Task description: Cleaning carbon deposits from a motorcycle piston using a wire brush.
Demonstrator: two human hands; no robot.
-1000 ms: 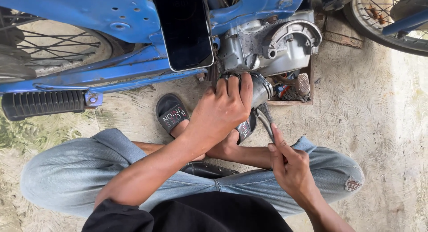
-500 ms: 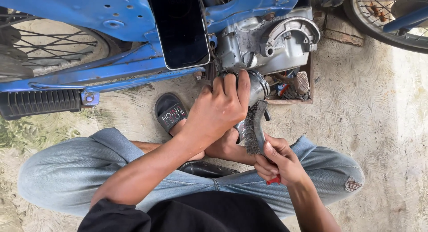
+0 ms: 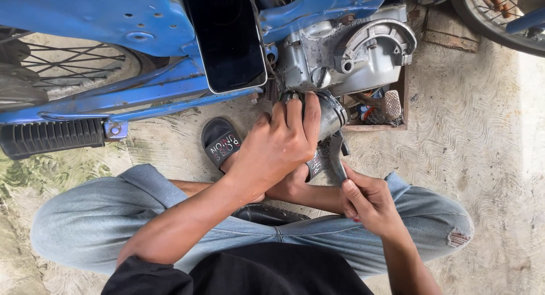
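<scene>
Outdoor ground, rough swirled concrete floor (image 3: 454,136). Blue motorbike (image 3: 102,22) overhead; grey engine (image 3: 340,57) is the landmark. Just below the engine, left hand (image 3: 281,147) wraps the dark exhaust pipe (image 3: 329,110). Right hand (image 3: 369,201) pinches a dark tool (image 3: 338,159), long axis upright, tip toward the engine.
</scene>
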